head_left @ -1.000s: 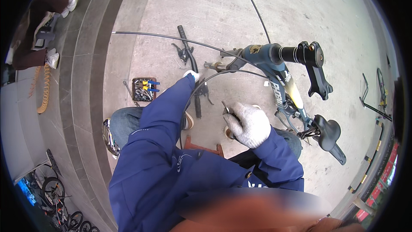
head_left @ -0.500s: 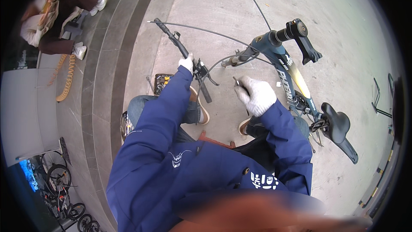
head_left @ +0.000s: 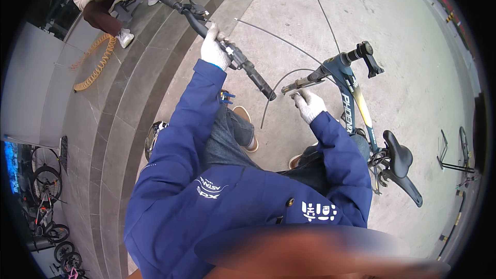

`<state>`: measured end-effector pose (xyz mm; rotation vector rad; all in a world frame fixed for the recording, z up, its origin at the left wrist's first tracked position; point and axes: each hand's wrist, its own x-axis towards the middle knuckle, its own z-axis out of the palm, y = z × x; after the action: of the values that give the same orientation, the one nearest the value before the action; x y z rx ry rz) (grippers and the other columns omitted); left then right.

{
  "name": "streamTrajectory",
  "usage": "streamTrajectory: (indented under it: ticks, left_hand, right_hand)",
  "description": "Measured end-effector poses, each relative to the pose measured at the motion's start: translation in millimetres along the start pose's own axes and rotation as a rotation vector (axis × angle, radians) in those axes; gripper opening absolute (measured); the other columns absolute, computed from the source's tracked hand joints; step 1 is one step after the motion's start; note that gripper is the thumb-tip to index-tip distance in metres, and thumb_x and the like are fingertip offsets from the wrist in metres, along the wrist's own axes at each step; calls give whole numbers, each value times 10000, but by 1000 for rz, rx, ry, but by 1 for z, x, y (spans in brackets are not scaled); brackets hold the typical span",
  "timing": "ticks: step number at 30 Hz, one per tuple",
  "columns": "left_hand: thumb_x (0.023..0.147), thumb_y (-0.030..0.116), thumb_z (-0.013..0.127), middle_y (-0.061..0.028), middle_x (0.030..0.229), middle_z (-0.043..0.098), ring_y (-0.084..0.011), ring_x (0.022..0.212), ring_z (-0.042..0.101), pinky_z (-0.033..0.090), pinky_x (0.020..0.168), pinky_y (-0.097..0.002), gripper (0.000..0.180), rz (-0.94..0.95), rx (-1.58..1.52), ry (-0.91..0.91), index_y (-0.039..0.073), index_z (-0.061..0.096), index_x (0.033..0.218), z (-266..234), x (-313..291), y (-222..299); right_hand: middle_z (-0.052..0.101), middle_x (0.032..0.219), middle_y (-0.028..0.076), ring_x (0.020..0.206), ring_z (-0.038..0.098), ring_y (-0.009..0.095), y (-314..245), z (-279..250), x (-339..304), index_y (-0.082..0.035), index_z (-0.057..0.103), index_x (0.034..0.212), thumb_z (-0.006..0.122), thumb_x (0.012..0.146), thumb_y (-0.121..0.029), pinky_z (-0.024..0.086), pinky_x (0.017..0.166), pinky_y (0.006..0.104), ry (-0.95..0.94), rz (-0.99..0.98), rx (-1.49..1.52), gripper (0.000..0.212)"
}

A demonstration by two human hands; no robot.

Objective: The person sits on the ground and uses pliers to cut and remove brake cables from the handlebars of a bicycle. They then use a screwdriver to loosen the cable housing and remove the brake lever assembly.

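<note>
An outdoor bicycle repair spot on a paved plaza: grey stone steps [head_left: 129, 98] run along the left, parked bicycles [head_left: 46, 196] crowd the near left, a stripped bicycle frame [head_left: 356, 103] stands right, bike racks [head_left: 454, 155] far right.

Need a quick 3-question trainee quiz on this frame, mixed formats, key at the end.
1. True or false: the left hand grips the black handlebar.
2. The right hand is at: A) the saddle; B) the front end of the bike frame, by the cable; C) the orange coiled hose.
3. Fill in: both hands wear ___ gloves.

Key: 1 true; 2 B; 3 white.
</note>
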<state>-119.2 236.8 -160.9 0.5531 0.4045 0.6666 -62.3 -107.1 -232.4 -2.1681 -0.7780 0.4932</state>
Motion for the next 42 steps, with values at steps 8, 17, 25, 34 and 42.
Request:
streamTrajectory:
  ticks: [8, 17, 25, 34, 42]
  left_hand:
    - [1050, 340, 655, 60, 594, 380, -91, 492, 377, 349, 544, -287, 305, -53, -384, -500, 152, 599, 817, -22, -63, 11]
    - [1074, 347, 601, 71, 613, 424, -80, 512, 413, 374, 569, -281, 290, -188, -436, -792, 141, 665, 880, -15, -69, -2]
    - [1057, 340, 660, 55, 723, 490, -79, 659, 494, 461, 693, -276, 240, -202, -202, -655, 131, 655, 939, -12, -81, 1]
    - [1069, 462, 593, 67, 624, 404, -68, 533, 397, 377, 601, -256, 377, -167, -324, -597, 144, 592, 866, -26, -69, 20]
    - [1061, 524, 560, 76, 609, 424, -46, 484, 401, 392, 500, -244, 402, -100, -417, -1016, 144, 651, 966, -30, -65, 39]
  right_hand:
    - [736, 884, 78, 794, 675, 128, -75, -38, -43, -24, 727, 1102, 806, 911, -236, 555, 772, 293, 242, -75, 96, 296]
    - [723, 958, 185, 879, 727, 333, -160, 6, 2, -24, 707, 1215, 924, 675, -501, 577, 813, 392, -25, -335, -6, 752]
    - [753, 970, 211, 930, 765, 348, -155, 14, 20, 8, 601, 1273, 961, 635, -546, 596, 851, 394, -132, -318, -42, 918]
    - [740, 984, 208, 901, 749, 343, -145, 41, 0, 26, 563, 1337, 970, 587, -458, 603, 856, 403, 26, -277, -186, 981]
    - [716, 921, 125, 845, 705, 213, -142, 16, -18, -11, 694, 1182, 702, 964, -195, 568, 811, 337, 145, -273, 203, 286]
